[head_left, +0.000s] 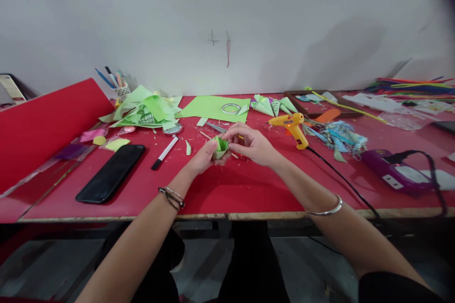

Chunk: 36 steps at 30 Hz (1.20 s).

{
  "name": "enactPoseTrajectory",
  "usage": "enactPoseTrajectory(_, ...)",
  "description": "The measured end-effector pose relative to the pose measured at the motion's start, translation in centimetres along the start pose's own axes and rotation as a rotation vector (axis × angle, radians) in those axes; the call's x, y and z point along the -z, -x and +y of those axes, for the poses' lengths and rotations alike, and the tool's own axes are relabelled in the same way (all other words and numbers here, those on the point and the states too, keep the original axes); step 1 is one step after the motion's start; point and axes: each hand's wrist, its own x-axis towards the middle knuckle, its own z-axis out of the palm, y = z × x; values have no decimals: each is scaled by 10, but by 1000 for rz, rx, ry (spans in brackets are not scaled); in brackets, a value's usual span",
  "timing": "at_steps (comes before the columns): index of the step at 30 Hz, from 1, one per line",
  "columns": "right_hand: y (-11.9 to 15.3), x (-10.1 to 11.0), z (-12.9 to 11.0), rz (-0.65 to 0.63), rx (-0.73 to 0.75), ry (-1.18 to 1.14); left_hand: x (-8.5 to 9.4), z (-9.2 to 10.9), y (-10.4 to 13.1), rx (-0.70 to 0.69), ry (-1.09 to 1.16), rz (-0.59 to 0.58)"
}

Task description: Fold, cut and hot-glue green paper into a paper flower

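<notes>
A small folded green paper piece, hollow at the top, is held above the red table. My left hand grips its left side, thumb along the edge. My right hand is closed at its right rim, with fingertips touching the paper; whether they also pinch something small cannot be made out. Just behind my hands lie scissors, partly hidden. A green paper sheet lies farther back with a roll of tape on it. Green paper cones sit to its right.
Left are a black phone, a marker and a heap of green paper scraps. Right are a yellow glue gun with a trailing cord, blue tassel-like strands and a purple power strip. A white partition stands behind.
</notes>
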Motion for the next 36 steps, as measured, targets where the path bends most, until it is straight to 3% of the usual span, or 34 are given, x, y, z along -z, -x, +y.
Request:
enactPoseTrajectory(8,0,5,-6,-94,-41,101,0,1,2,-2,72,-155)
enactPoseTrajectory(13,1,7,-8,-129,-38,183,1,1,3,15,39,-183)
enactPoseTrajectory(23,2,8,-13,-39,20,156,-1,0,2,89,55,-150)
enactPoseTrajectory(27,1,2,-12,-77,32,163,-3,1,1,100,44,-75)
enactPoseTrajectory(36,1,-1,-12,-17,79,178,-2,-1,1,60,-15,29)
